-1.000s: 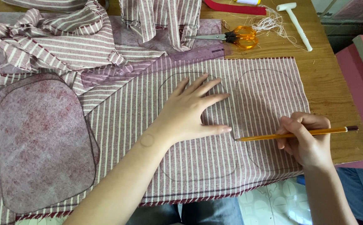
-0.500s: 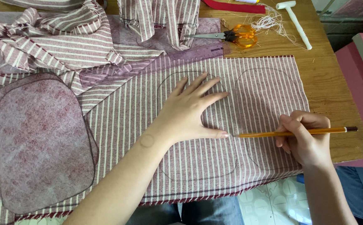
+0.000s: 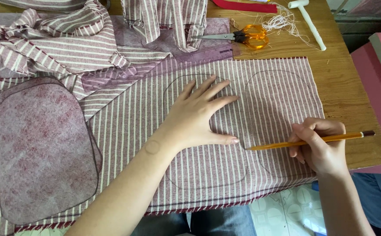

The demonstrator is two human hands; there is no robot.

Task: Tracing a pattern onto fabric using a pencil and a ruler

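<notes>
The yellow pencil [image 3: 308, 141] lay nearly level over the striped fabric [image 3: 208, 175] spread on the wooden table [image 3: 352, 87], its tip touching the cloth just beside the left thumb. The right hand [image 3: 319, 146] gripped its middle; the left hand [image 3: 199, 116] pressed flat, fingers spread wide. Orange-handled scissors [image 3: 243, 37] lay well beyond.

Head camera, close, looking down at table [image 3: 352, 87].

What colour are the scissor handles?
The scissors have orange handles, seen best in the head view, near the table's far edge.
</notes>
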